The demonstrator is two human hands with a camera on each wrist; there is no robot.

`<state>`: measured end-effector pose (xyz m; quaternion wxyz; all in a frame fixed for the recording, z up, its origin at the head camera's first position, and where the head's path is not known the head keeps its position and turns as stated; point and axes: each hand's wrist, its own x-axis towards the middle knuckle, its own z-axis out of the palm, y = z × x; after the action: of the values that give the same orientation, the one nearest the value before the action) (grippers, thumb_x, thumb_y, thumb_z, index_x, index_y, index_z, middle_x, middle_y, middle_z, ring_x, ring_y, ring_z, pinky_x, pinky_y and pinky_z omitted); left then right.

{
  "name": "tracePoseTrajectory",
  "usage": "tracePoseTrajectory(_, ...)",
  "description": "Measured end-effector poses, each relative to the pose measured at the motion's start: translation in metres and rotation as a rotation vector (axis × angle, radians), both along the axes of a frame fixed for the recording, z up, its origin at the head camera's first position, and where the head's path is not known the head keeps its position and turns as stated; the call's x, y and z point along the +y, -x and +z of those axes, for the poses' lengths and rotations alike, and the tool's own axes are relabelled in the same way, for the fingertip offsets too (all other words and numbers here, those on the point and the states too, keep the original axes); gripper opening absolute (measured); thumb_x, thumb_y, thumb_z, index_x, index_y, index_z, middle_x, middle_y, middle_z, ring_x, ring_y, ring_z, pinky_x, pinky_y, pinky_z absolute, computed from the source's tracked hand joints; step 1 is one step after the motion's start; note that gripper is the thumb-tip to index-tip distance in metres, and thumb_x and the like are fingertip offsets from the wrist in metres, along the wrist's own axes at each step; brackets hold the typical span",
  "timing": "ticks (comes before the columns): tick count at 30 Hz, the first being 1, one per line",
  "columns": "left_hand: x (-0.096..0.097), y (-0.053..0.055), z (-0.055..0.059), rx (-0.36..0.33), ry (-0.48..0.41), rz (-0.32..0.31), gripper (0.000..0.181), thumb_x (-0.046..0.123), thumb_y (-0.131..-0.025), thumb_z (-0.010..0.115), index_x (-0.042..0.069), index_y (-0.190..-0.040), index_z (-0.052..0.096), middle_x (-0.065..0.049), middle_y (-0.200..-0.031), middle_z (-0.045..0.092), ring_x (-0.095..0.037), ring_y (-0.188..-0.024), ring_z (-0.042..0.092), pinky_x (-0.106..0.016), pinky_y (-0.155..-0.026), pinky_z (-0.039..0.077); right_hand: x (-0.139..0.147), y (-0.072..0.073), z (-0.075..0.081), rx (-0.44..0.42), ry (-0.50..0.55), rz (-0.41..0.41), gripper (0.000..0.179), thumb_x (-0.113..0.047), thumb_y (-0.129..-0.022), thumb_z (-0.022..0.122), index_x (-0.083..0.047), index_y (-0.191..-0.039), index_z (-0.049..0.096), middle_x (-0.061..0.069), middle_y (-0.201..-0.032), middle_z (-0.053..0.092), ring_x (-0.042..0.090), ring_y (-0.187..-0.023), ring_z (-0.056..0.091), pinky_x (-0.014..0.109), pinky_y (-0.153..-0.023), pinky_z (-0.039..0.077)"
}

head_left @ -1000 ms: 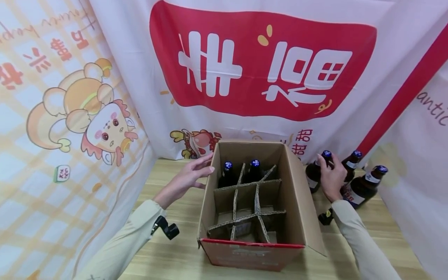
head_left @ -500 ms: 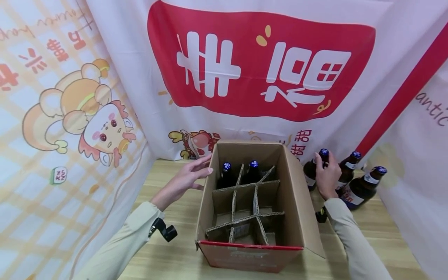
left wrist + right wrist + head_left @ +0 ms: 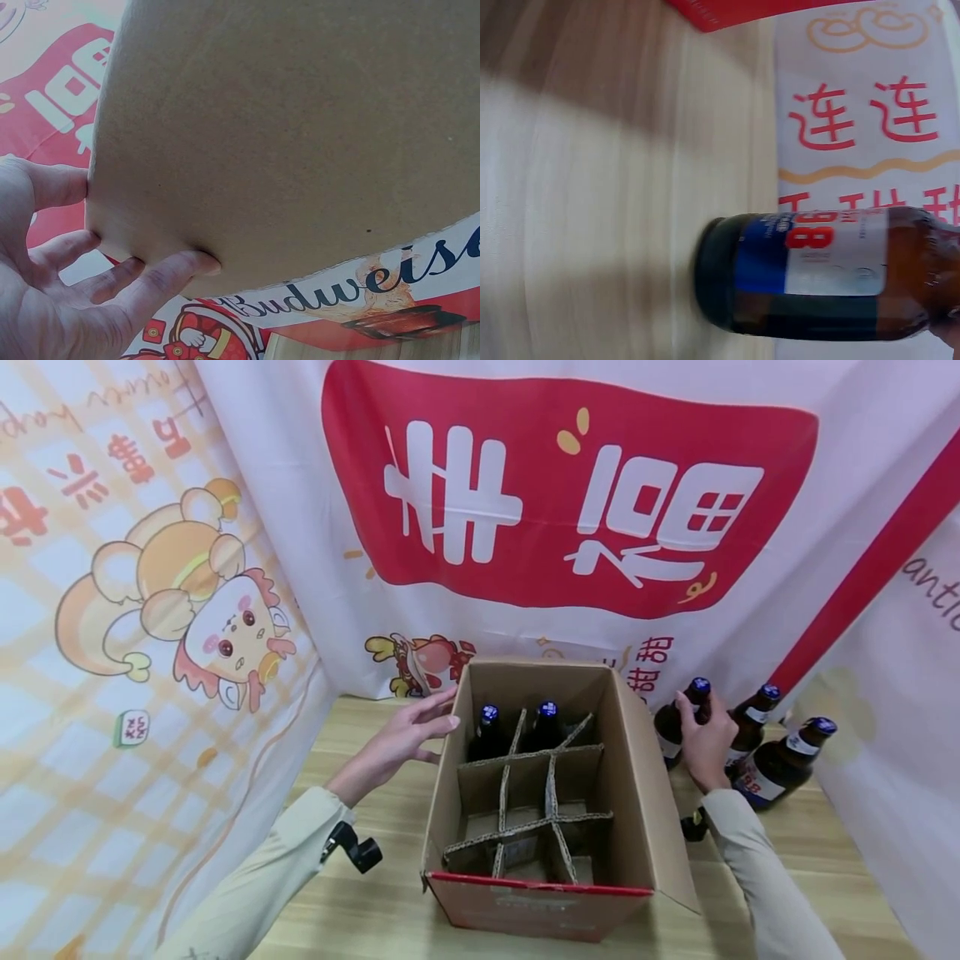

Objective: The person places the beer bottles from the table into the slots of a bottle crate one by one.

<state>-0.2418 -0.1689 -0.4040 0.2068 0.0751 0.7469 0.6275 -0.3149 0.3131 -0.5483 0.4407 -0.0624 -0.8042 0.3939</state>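
Bottle (image 3: 821,274), with a red "98" on its blue-and-white label (image 3: 836,259), is to the right of the box (image 3: 551,912), its neck pinched between thumb and fingers of the right hand (image 3: 708,745). Left hand (image 3: 393,739), fingers apart, touches the box, which reads "Budweis" before the view cuts it off. The cloth (image 3: 870,75) behind shows red "连连"
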Motion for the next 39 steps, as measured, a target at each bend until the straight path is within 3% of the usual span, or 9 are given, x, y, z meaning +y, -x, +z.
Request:
tracePoseTrajectory(2,0.000,-0.001,0.001,0.000,0.000,0.000,0.070,0.031,-0.105,0.064,0.028,-0.166,0.031,-0.007,-0.172,0.028,-0.040,-0.147,0.044,-0.050,-0.096,0.061,0.000,-0.001,0.003,-0.026,0.036,0.003,0.036,-0.022,-0.095,0.080,0.002,-0.120,0.070,0.028,-0.108,0.074,0.038,-0.096,0.070,0.034,-0.084,0.053)
tracePoseTrajectory(5,0.000,-0.001,0.001,-0.003,0.000,0.001,0.070,0.031,-0.105,0.065,0.029,-0.166,0.031,-0.007,-0.172,0.028,-0.040,-0.147,0.044,-0.050,-0.096,0.060,0.001,-0.003,0.006,-0.070,0.080,-0.001,0.034,-0.025,-0.095,0.080,-0.001,-0.118,0.072,0.024,-0.107,0.076,0.010,-0.089,0.068,0.012,-0.080,0.046)
tracePoseTrajectory(9,0.000,-0.001,0.001,-0.006,0.000,0.004,0.070,0.031,-0.104,0.065,0.030,-0.166,0.032,-0.007,-0.172,0.029,-0.039,-0.147,0.045,-0.049,-0.095,0.061,0.002,-0.003,0.011,-0.083,0.095,0.016,0.028,-0.027,-0.095,0.079,-0.001,-0.104,0.073,0.021,-0.092,0.077,-0.015,-0.074,0.053,0.006,-0.072,0.039)
tracePoseTrajectory(14,-0.002,0.000,0.002,-0.006,-0.001,0.004,0.070,0.031,-0.104,0.065,0.030,-0.166,0.032,-0.008,-0.172,0.030,-0.040,-0.147,0.044,-0.050,-0.096,0.060,0.004,-0.004,0.016,-0.089,0.087,0.045,0.025,-0.025,-0.094,0.080,-0.002,-0.092,0.072,0.014,-0.075,0.071,-0.012,-0.063,0.049,0.011,-0.066,0.037)
tracePoseTrajectory(21,-0.002,-0.001,0.002,0.003,-0.024,-0.008,0.069,0.028,-0.105,0.064,0.027,-0.166,0.032,-0.008,-0.172,0.028,-0.040,-0.148,0.044,-0.051,-0.097,0.060,0.006,-0.009,0.024,-0.111,0.105,0.042,0.031,-0.029,-0.093,0.081,0.000,-0.086,0.073,0.008,-0.073,0.073,-0.015,-0.063,0.051,0.010,-0.067,0.037)
tracePoseTrajectory(28,-0.001,-0.002,-0.002,-0.010,-0.029,0.010,0.069,0.028,-0.105,0.064,0.027,-0.166,0.032,-0.007,-0.171,0.030,-0.039,-0.147,0.044,-0.048,-0.095,0.061,0.010,-0.012,0.034,-0.134,0.135,0.020,0.038,-0.027,-0.092,0.082,0.004,-0.077,0.066,-0.032,-0.060,0.053,-0.015,-0.058,0.045,0.013,-0.067,0.034)
tracePoseTrajectory(34,0.000,-0.001,-0.002,0.002,-0.041,0.002,0.070,0.028,-0.105,0.064,0.025,-0.166,0.032,-0.008,-0.172,0.030,-0.040,-0.147,0.044,-0.048,-0.095,0.061,0.012,-0.020,0.041,-0.214,0.137,0.035,0.050,-0.027,-0.092,0.082,0.000,-0.064,0.050,-0.016,-0.051,0.043,-0.001,-0.048,0.034,0.023,-0.053,0.028)
tracePoseTrajectory(37,0.000,-0.001,-0.002,-0.002,-0.039,0.006,0.069,0.028,-0.105,0.064,0.025,-0.166,0.032,-0.009,-0.171,0.031,-0.041,-0.147,0.044,-0.048,-0.094,0.061,0.012,-0.025,0.046,-0.319,0.154,0.043,0.047,-0.031,-0.093,0.081,-0.003,-0.067,0.055,-0.015,-0.052,0.045,0.001,-0.049,0.037,0.020,-0.049,0.029)
tracePoseTrajectory(39,-0.001,-0.001,-0.002,-0.005,-0.040,0.006,0.069,0.028,-0.105,0.064,0.025,-0.166,0.032,-0.010,-0.171,0.031,-0.041,-0.147,0.044,-0.047,-0.094,0.061,0.012,-0.029,0.050,-0.386,0.170,0.038,0.044,-0.036,-0.093,0.081,-0.003,-0.071,0.061,-0.022,-0.053,0.049,-0.001,-0.051,0.042,0.016,-0.051,0.033)
